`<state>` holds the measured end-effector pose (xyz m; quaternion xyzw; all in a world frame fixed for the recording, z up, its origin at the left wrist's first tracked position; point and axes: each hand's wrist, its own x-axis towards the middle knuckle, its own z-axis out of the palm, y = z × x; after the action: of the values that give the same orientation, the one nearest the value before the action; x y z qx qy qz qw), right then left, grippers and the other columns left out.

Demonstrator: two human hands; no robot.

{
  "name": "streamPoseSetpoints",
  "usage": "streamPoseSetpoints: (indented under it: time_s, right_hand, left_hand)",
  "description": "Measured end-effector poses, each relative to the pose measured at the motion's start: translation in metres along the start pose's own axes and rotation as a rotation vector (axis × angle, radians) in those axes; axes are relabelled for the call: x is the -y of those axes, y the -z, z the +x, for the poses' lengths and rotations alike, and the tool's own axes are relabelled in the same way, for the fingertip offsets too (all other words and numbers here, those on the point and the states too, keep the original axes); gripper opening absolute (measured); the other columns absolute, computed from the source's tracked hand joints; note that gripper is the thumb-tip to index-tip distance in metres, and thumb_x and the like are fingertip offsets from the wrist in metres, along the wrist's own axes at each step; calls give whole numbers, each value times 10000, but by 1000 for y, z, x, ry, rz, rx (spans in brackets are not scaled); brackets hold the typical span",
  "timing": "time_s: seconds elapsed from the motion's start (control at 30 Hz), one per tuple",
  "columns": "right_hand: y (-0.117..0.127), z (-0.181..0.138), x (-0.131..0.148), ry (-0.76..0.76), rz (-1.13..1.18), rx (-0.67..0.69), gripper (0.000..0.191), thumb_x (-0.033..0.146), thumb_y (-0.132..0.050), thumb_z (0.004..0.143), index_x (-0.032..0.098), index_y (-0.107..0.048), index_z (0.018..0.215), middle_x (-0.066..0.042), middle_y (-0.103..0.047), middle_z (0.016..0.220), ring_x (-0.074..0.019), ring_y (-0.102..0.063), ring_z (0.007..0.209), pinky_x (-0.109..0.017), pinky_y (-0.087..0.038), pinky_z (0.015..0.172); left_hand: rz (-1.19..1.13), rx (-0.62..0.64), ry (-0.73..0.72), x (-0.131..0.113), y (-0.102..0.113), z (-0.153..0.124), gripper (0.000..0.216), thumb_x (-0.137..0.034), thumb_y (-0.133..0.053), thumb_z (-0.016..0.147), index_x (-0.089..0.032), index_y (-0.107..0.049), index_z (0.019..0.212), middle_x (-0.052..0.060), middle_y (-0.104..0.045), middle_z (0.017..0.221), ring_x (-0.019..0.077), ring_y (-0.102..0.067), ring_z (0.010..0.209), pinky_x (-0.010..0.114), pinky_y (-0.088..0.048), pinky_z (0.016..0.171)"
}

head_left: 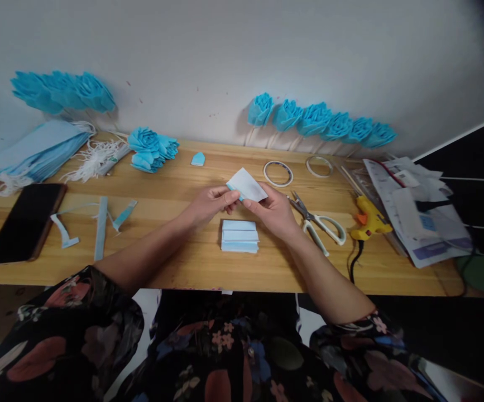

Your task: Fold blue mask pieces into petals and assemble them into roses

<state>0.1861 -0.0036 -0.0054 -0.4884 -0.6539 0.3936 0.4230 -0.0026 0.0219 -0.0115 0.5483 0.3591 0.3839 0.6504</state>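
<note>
Between my two hands, above the middle of the table, is a pale square piece of mask fabric [248, 184] with a blue edge showing at its lower left. My left hand [214, 204] pinches its left corner with thumb and fingers. The thumb and fingers of my right hand [276, 211] grip it at the lower right. Just below my hands lies a stack of folded light-blue fabric pieces [239, 237]. A small blue petal-shaped piece [198, 159] rests on the table farther back.
Scissors [315, 218], tape rolls [278, 173] and a yellow glue gun [369, 219] lie to the right. Blue fabric flowers [316, 119] lean on the wall; more flowers [147, 148] lie at back left. A phone [24, 222], face masks [41, 148] and fabric scraps [101, 228] are left.
</note>
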Motion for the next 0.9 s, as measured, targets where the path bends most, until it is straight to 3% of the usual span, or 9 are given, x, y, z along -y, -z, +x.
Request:
streamPoseSetpoints:
  time_s: [0.2,0.4,0.57,0.73,0.9]
  right_hand:
    - [-2,0,-1,9,15,-2,370,420,-708,809,235,-677,1128,-15,-687,895,-163,-587,754,-315,-486,700]
    - [3,2,-8,55,6,9,445,440,-682,834,248,-636,1233,-28,-702,994,-177,-625,824,-342,-524,766]
    - [20,2,-4,311,-131,-94,499,404,-547,926,341,-478,1417,-54,-657,1230,-238,-618,1116,-437,-534,919]
    - [24,3,5,584,-490,-40,573,317,-558,908,381,-410,1457,-47,-540,1433,-312,-470,1347,-618,-373,1119]
    - [17,4,3,640,-606,-12,566,203,-586,887,422,-478,1397,-2,-456,1511,-313,-378,1424,-651,-327,1138]
  left_hand:
    - [112,-42,19,-3,-2,-2,319,-443,-714,771,-164,-636,637,5,-603,619,117,-543,619,275,-435,637]
    - [-119,-112,53,-4,-4,1,290,-366,-753,738,-149,-619,599,3,-611,594,98,-534,576,259,-431,608]
    - [-363,-149,103,-9,0,5,191,-219,-733,767,-125,-612,653,25,-630,619,97,-550,555,251,-406,558]
    - [-392,-138,151,-11,2,4,181,-177,-684,819,-116,-610,666,27,-616,601,95,-546,531,250,-404,553]
    - [-373,-82,141,-8,0,2,170,-202,-698,815,-114,-637,683,26,-623,635,89,-543,557,250,-413,576]
